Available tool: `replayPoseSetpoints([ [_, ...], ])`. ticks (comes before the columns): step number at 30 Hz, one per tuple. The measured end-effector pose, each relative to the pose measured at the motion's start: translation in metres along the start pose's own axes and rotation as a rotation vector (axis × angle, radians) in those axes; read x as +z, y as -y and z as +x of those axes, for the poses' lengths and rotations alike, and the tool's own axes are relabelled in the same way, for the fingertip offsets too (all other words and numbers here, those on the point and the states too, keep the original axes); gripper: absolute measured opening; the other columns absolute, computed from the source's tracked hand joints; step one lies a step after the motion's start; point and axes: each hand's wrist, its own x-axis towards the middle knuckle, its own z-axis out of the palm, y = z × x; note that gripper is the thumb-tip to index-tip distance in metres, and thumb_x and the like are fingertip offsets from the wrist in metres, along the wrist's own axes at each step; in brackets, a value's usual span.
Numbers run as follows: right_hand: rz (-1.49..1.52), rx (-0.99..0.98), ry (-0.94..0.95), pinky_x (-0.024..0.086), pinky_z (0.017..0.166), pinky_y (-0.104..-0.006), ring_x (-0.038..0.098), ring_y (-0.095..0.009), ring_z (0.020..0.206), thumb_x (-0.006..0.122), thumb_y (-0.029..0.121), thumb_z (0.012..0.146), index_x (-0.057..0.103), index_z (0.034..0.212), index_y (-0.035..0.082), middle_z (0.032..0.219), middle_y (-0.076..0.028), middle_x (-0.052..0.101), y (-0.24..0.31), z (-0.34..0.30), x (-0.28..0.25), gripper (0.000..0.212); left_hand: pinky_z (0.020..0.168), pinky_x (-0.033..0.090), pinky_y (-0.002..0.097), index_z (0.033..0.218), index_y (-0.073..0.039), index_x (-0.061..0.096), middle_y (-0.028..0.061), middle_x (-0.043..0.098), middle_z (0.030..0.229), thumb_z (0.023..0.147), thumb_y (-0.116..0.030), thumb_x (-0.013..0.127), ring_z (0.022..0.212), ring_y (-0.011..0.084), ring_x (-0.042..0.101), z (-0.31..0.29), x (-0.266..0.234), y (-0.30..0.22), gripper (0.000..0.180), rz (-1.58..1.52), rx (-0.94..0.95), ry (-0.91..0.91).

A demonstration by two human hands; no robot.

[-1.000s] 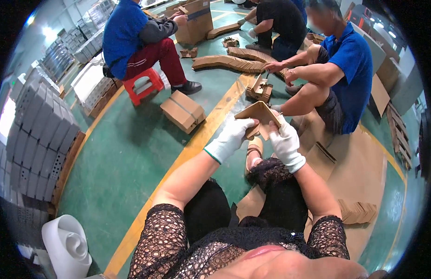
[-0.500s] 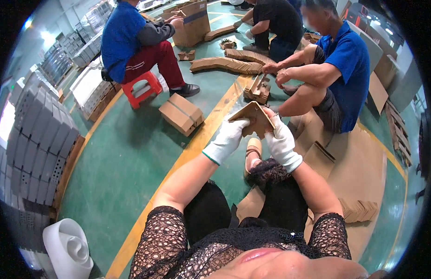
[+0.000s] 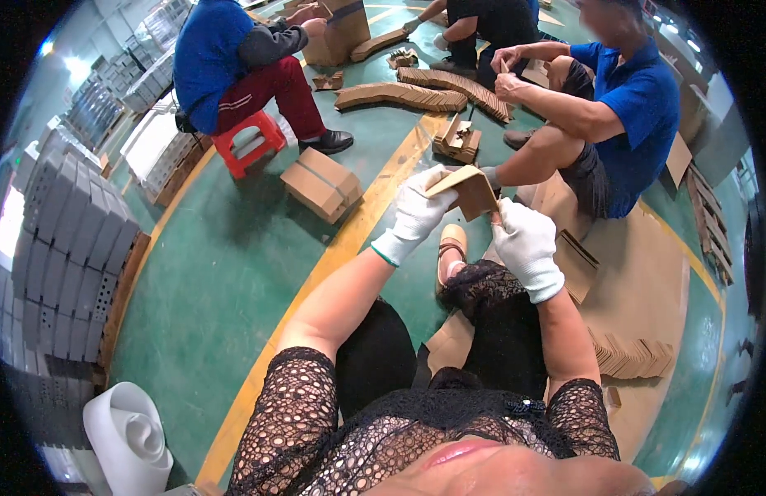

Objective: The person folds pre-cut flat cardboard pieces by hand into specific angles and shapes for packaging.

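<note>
A brown cardboard corner piece [image 3: 468, 193], bent at an angle, is held up in front of me between both hands. My left hand [image 3: 421, 205], in a white knit glove with a green cuff edge, grips its left end. Its right end is pinched by my right hand [image 3: 525, 245], gloved in white too, with bare fingertips showing at the cardboard. Past the piece, a small pile of folded cardboard pieces [image 3: 457, 140] lies on the floor. Beside my right forearm, a row of nested cardboard angle pieces [image 3: 631, 354] rests on a flat cardboard sheet [image 3: 639, 289].
A closed carton [image 3: 321, 186] stands left of the yellow floor line. Beyond it a person sits on a red stool [image 3: 249, 142]. Long nested cardboard rows [image 3: 399, 97] lie ahead, near two more people. Grey stacked parts [image 3: 73, 256] and a white foam roll [image 3: 128, 438] are at left.
The cardboard piece has turned and tilted in my hands, and my right hand has shifted right and lower along its end. The person in blue at right has raised their hands off the small pile.
</note>
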Motion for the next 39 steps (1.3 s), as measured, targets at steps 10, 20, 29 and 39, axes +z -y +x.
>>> replayPoseSetpoints([
  [10,-0.226,0.474,-0.101,0.045,0.054,-0.0396,0.057,-0.032,0.061,0.058,0.020,0.082,0.056,0.075,0.008,0.067,-0.013,0.058,-0.083,-0.126,-0.053,0.013,0.093,0.041,0.0308,0.133,-0.006,0.037,0.0145,0.050,0.127,0.073,-0.022,0.068,0.114,0.0222,0.050,-0.007,0.047,0.016,0.069,0.159,0.031,0.526],
  [20,-0.564,1.516,0.054,0.046,0.078,-0.0416,0.059,-0.035,0.087,0.049,0.034,0.085,0.062,0.092,0.012,0.093,-0.015,0.063,-0.079,-0.463,-0.148,0.027,0.096,0.037,0.0281,0.132,0.004,0.036,0.0165,0.048,0.128,0.085,-0.007,0.056,0.115,0.0185,0.047,-0.010,0.049,0.034,0.052,0.007,-0.244,0.678],
  [29,-0.672,1.815,0.252,0.047,0.077,-0.0434,0.060,-0.036,0.089,0.044,0.035,0.086,0.062,0.092,0.012,0.093,-0.015,0.064,-0.128,-0.490,-0.151,0.030,0.094,0.037,0.0273,0.128,0.006,0.041,0.0148,0.051,0.126,0.087,-0.011,0.056,0.113,0.0179,0.049,-0.012,0.051,0.042,0.047,0.090,-0.272,0.670],
  [39,-0.738,1.849,0.385,0.046,0.078,-0.0445,0.060,-0.036,0.089,0.039,0.037,0.089,0.064,0.090,0.010,0.091,-0.016,0.064,-0.153,-0.501,-0.156,0.037,0.092,0.038,0.0269,0.128,0.005,0.042,0.0150,0.055,0.119,0.088,-0.014,0.057,0.107,0.0171,0.051,-0.011,0.049,0.045,0.047,0.113,-0.348,0.670],
])
